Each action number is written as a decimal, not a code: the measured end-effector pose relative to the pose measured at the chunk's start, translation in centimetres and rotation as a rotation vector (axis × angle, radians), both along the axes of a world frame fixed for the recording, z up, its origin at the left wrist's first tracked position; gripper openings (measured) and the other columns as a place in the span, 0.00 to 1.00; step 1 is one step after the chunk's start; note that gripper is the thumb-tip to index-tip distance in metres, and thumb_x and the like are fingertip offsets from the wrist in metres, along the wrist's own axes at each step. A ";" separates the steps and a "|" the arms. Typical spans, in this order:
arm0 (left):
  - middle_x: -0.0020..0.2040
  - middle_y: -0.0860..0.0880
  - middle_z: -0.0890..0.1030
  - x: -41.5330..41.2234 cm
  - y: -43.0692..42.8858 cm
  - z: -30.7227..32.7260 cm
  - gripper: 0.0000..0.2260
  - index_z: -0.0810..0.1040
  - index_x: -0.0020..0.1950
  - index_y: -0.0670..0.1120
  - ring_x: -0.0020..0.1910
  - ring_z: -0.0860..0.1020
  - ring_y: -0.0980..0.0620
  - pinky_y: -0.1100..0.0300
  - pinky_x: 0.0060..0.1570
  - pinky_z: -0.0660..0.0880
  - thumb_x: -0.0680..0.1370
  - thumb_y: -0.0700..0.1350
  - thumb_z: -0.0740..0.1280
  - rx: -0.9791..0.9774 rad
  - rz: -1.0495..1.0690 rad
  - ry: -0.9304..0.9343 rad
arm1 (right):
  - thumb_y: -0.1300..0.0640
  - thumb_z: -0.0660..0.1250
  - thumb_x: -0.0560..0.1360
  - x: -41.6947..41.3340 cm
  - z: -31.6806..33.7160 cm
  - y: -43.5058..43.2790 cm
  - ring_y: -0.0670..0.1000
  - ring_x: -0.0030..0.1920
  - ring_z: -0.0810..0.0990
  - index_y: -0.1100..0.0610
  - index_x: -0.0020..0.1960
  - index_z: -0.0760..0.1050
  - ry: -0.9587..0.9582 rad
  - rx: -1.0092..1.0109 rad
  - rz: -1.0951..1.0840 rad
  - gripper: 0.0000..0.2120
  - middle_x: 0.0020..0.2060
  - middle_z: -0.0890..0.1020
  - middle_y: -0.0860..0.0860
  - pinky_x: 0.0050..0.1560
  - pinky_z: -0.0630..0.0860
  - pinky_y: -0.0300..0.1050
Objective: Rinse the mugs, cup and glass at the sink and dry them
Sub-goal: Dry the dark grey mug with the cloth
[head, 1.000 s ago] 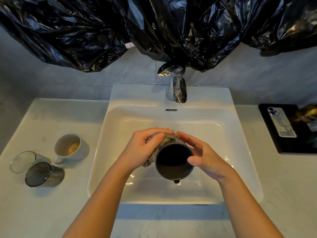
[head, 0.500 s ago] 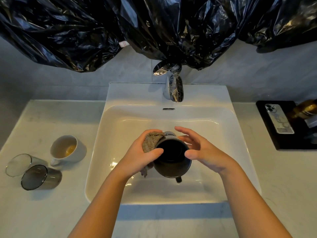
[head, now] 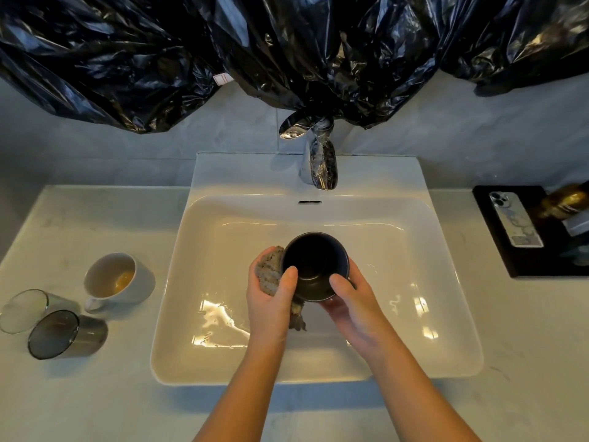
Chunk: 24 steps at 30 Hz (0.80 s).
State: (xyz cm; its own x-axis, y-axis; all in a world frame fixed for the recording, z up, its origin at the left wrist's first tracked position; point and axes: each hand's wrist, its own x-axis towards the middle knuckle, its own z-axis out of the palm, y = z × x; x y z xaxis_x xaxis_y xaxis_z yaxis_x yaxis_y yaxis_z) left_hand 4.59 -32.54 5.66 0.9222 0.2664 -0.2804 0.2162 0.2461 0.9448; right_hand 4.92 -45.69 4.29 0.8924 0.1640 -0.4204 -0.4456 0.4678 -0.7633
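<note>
Over the white sink (head: 446, 314) I hold a dark mug (head: 314, 266), its mouth facing up toward me. My left hand (head: 272, 301) presses a grey-brown cloth (head: 269, 271) against the mug's left side, thumb on the rim. My right hand (head: 353, 303) grips the mug from below and the right, thumb on the rim. On the counter at the left lie a white mug (head: 118, 279) on its side with yellowish residue inside, a clear glass (head: 24, 309) and a smoky grey cup (head: 63, 334), both also on their sides.
The chrome tap (head: 320, 161) stands behind the basin with no water running. Black plastic bags (head: 287, 43) hang along the wall above. At the right a black tray (head: 503, 237) holds a phone (head: 514, 223) and a brown bottle (head: 564, 199).
The mug has turned and tipped more upright in my hands. My right hand went from spread fingers over the rim to gripping the mug from below; the cloth slid down the left side.
</note>
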 end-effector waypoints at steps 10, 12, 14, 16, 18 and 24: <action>0.55 0.56 0.82 2.3 2.3 1.1 0.15 0.79 0.60 0.44 0.57 0.78 0.59 0.70 0.52 0.74 0.83 0.44 0.55 0.210 -0.119 -0.192 | 0.41 0.82 0.58 0.5 0.3 -0.3 0.55 0.62 0.79 0.55 0.65 0.74 -0.124 -0.057 0.081 0.41 0.58 0.81 0.56 0.56 0.78 0.47; 0.56 0.54 0.82 2.5 2.8 1.5 0.16 0.80 0.60 0.43 0.58 0.78 0.58 0.69 0.53 0.74 0.81 0.44 0.55 0.224 -0.150 -0.264 | 0.40 0.82 0.57 0.7 0.4 -0.3 0.57 0.64 0.77 0.54 0.67 0.74 -0.111 -0.088 0.083 0.43 0.60 0.80 0.57 0.57 0.78 0.49; 0.56 0.54 0.83 2.7 2.9 1.8 0.15 0.81 0.58 0.44 0.59 0.79 0.57 0.67 0.55 0.74 0.80 0.44 0.56 0.252 -0.178 -0.303 | 0.40 0.82 0.58 0.7 0.6 -0.4 0.58 0.65 0.77 0.55 0.67 0.73 -0.120 -0.090 0.092 0.43 0.60 0.80 0.57 0.57 0.78 0.49; 0.56 0.54 0.83 3.2 3.1 1.8 0.14 0.82 0.55 0.46 0.59 0.79 0.57 0.63 0.57 0.76 0.79 0.44 0.57 0.272 -0.193 -0.289 | 0.39 0.81 0.58 0.4 0.8 -0.7 0.56 0.62 0.78 0.55 0.66 0.74 -0.157 -0.084 0.121 0.42 0.58 0.81 0.56 0.56 0.78 0.48; 0.57 0.54 0.83 3.7 3.4 1.8 0.14 0.82 0.53 0.48 0.59 0.79 0.57 0.61 0.59 0.76 0.79 0.45 0.57 0.282 -0.211 -0.256 | 0.38 0.81 0.58 0.0 1.1 -0.8 0.53 0.60 0.79 0.52 0.64 0.76 -0.196 -0.076 0.157 0.38 0.56 0.82 0.53 0.53 0.79 0.46; 0.56 0.51 0.83 3.6 3.6 2.4 0.14 0.83 0.52 0.45 0.59 0.79 0.54 0.62 0.57 0.76 0.79 0.41 0.57 0.282 -0.301 -0.350 | 0.45 0.79 0.60 0.4 1.2 -1.1 0.56 0.62 0.77 0.50 0.63 0.77 -0.173 -0.177 0.151 0.33 0.56 0.82 0.54 0.52 0.78 0.45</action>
State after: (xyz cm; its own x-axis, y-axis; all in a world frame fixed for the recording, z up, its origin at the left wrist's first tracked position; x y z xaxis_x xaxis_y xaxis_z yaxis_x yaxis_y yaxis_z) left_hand 8.14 -28.95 8.10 0.9949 -0.0035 0.1011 -0.1012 -0.0522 0.9935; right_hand 5.35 -46.74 5.50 0.9245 0.2379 -0.2980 -0.3560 0.2591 -0.8978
